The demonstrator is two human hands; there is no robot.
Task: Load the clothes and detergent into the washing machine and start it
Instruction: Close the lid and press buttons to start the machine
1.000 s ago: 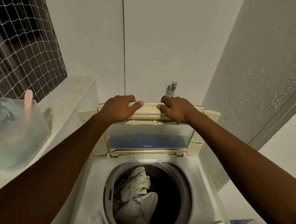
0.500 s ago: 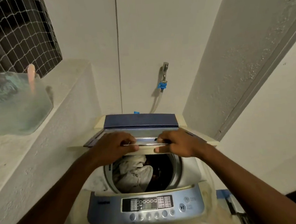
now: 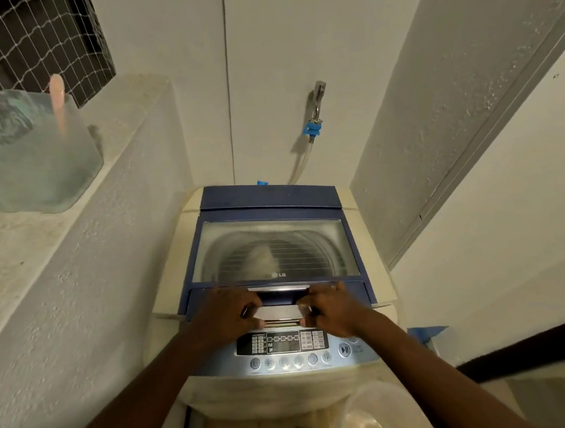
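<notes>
Gripped the silver handle [image 3: 282, 309] at the near edge of the blue glass-windowed washing-machine lid [image 3: 273, 244] with left hand [image 3: 226, 313] and right hand [image 3: 333, 307], fingers curled around it. Lay flat, shut over the drum. Showed pale clothes [image 3: 261, 258] faintly through the glass, beyond the grey button panel [image 3: 283, 347].

1. "LG" with its round logo stands on the lid [image 3: 273, 248] of the washing machine [image 3: 375, 274], at 6 o'clock of the window
2. A play/pause sign marks the round button [image 3: 344, 349] at 3 o'clock of the control panel [image 3: 284, 360]; its lettering is too blurred to read
</notes>
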